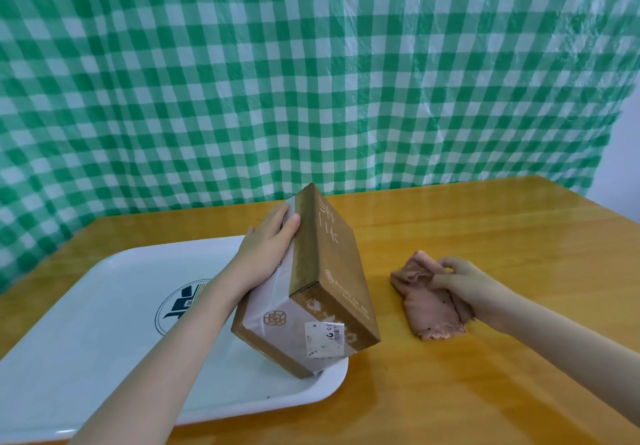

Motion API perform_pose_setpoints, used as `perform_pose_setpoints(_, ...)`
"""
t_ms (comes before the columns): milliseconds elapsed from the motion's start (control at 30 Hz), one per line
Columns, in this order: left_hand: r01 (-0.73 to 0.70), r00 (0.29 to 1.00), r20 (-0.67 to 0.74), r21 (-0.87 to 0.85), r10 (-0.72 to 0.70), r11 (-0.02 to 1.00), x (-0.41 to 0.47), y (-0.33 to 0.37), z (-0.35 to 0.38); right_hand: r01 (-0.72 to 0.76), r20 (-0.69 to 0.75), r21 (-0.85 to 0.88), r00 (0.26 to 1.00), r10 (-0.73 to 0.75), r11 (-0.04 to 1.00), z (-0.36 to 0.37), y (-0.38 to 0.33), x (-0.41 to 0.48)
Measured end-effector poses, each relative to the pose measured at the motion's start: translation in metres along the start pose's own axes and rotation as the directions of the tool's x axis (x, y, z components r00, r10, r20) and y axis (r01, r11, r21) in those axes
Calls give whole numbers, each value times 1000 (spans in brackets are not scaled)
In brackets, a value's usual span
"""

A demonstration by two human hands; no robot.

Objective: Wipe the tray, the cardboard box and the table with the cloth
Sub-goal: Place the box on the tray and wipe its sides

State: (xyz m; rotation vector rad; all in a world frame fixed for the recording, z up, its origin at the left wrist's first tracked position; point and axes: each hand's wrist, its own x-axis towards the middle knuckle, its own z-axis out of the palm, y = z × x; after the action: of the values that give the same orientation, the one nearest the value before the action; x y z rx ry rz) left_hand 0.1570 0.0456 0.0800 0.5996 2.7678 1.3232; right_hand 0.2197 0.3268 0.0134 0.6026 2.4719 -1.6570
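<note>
Left hand (266,247) fingers grasp tilted cardboard box (322,271), corner in tray (86,323). Right hand (467,288) fingers pinch cloth (429,302) on desk (485,230), right. Checked sheet (311,63) behind.

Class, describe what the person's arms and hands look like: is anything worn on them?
Both are bare. The left hand and right hand wear no gloves, and no rings, watch or bracelet show. The left forearm and right forearm are uncovered to the picture's edge; no sleeve is in view.
</note>
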Motion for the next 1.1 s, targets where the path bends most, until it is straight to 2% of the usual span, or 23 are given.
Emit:
perform_pose_setpoints(133,9,1000,-10,0,-9,1000,-1,-1,0,-13,-47,-45,999,11,999,2,0,5)
perform_pose_setpoints(233,-6,1000,-7,11,6,1000,0,-2,0,58,-68,-213,995,-74,975,2,-6,3)
perform_pose_setpoints(400,7,1000,-4,34,-7,999,-1,-1,0,130,-100,-372,979,-179,919,-4,-9,-4)
perform_pose_setpoints(500,5,1000,-2,22,-5,1000,1,-3,0,126,-81,-488,979,-188,863,-8,-11,-8)
perform_pose_setpoints(600,-25,1000,4,-47,26,999,3,-7,0,105,-58,-679,979,-196,727,-9,-9,-11)
perform_pose_setpoints(633,-31,999,10,-80,32,996,2,-6,1,90,-65,-770,974,-217,632,-8,-10,-13)
perform_pose_setpoints(700,-24,1000,14,-125,26,992,3,-6,1,62,-61,-923,951,-304,380,-5,-15,-17)
perform_pose_setpoints(733,-18,1000,17,-128,21,992,3,-5,1,80,-39,-945,935,-351,316,-2,-21,-20)
perform_pose_setpoints(767,-20,1000,18,-128,23,992,3,-3,1,129,-8,-939,918,-398,317,2,-31,-24)
perform_pose_setpoints(800,-20,1000,18,-125,23,992,4,-4,1,213,24,-905,890,-456,369,8,-42,-29)
perform_pose_setpoints(867,-35,999,9,-125,36,991,6,-5,1,437,76,-771,785,-614,464,22,-71,-42)
perform_pose_setpoints(900,-47,999,6,-122,48,991,6,-5,1,542,91,-692,721,-687,477,31,-86,-50)
perform_pose_setpoints(1000,-88,996,-30,-116,85,989,8,-10,0,739,225,-529,596,-771,417,58,-129,-71)
perform_pose_setpoints(1033,-100,995,-40,-123,96,987,9,-12,-1,771,315,-517,576,-755,372,66,-139,-75)
perform_pose_setpoints(1100,-105,993,-67,-148,95,983,9,-16,-1,779,503,-551,597,-625,300,78,-147,-75)
